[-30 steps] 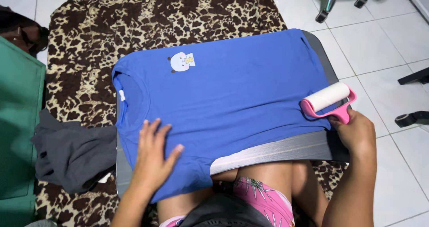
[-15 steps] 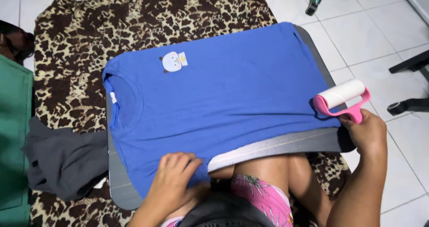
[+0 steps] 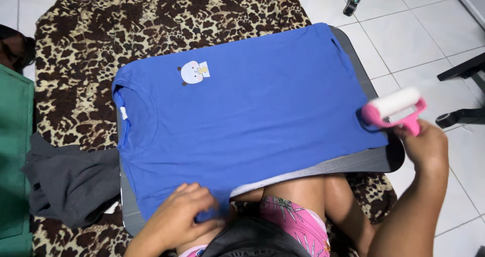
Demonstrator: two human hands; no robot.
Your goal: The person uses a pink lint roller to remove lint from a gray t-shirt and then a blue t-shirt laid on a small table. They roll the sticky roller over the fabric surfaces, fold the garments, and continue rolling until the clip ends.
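Note:
A blue T-shirt (image 3: 252, 105) with a small white animal print lies flat over a grey board (image 3: 353, 161) on my lap. My left hand (image 3: 179, 219) grips the shirt's near edge at the bottom left, fingers curled over the fabric. My right hand (image 3: 427, 146) holds a pink lint roller (image 3: 396, 110) with a white roll, just off the shirt's right hem and slightly blurred.
A leopard-print blanket (image 3: 151, 24) covers the floor under the board. A dark grey garment (image 3: 70, 181) lies crumpled at the left beside a green surface (image 3: 15, 156). White floor tiles and black chair legs (image 3: 462, 92) are at the right.
My left hand slid from flat on the shirt down to its near edge and closed on the fabric. The lint roller moved slightly right, off the hem.

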